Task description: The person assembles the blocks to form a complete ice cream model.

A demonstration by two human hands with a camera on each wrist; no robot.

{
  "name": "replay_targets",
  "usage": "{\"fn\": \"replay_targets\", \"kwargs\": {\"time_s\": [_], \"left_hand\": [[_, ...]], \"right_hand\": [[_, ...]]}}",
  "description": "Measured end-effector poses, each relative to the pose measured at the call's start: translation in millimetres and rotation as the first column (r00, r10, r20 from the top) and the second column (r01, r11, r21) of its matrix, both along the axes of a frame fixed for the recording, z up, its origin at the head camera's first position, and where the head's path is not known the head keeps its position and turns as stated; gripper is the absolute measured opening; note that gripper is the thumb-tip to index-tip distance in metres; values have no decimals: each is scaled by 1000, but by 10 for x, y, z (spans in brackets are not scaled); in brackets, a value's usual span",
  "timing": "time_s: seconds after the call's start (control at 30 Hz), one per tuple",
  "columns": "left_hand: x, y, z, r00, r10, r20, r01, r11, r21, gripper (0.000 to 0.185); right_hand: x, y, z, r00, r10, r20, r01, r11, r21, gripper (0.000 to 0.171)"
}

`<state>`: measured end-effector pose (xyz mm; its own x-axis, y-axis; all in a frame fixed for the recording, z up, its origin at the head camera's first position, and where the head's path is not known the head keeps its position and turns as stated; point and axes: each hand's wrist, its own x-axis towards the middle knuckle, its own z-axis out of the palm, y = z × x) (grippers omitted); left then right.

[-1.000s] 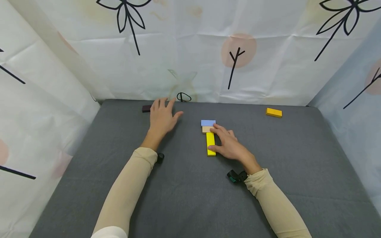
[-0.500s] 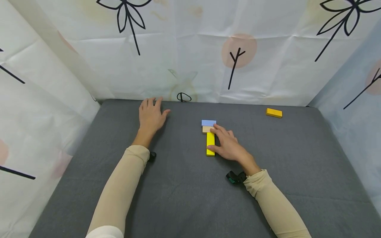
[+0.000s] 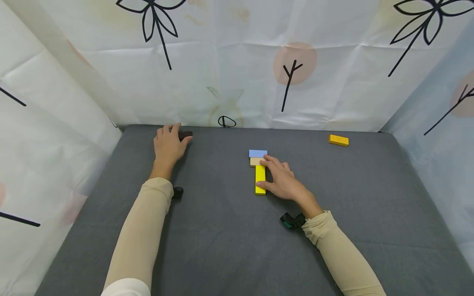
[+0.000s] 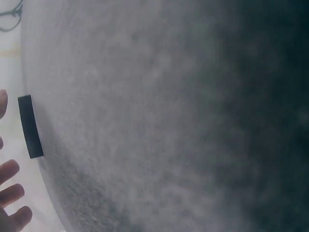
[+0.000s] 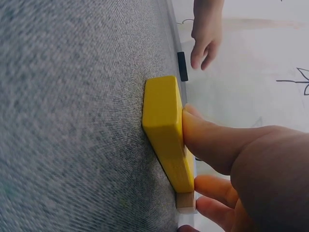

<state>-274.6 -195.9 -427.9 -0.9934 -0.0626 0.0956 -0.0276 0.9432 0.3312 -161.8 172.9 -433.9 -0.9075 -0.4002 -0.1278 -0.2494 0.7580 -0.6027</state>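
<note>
Now, left hand: fingers loose, reaching dark block far left; grip its long sides squarely.
Right hand: fingers flat, steadying yellow block.

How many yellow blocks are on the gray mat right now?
2: a long yellow block mid-mat against the right hand, and an orange-yellow block at the far right corner.

Flat wooden blocks on the grey felt table top

A long yellow rectangular wooden block lies flat, pointing away, its far end touching a small tan wooden block, which abuts a light blue rectangular block set crosswise. A dark brown, nearly black rectangular block lies flat near the far left edge, well apart from the row.
</note>
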Motion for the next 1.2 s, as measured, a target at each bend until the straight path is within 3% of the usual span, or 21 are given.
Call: {"fn": "replay_targets", "kwargs": {"time_s": [0.5, 1.2], "left_hand": [[16, -114, -8, 994, 24, 105, -23, 1000, -13, 61], [-61, 85, -17, 997, 43, 57, -44, 999, 26, 36]], "right_hand": [[12, -4, 3, 1000, 3, -6, -4, 1000, -18, 70], [9, 5, -8, 1000, -13, -3, 13, 1000, -27, 70]]}}
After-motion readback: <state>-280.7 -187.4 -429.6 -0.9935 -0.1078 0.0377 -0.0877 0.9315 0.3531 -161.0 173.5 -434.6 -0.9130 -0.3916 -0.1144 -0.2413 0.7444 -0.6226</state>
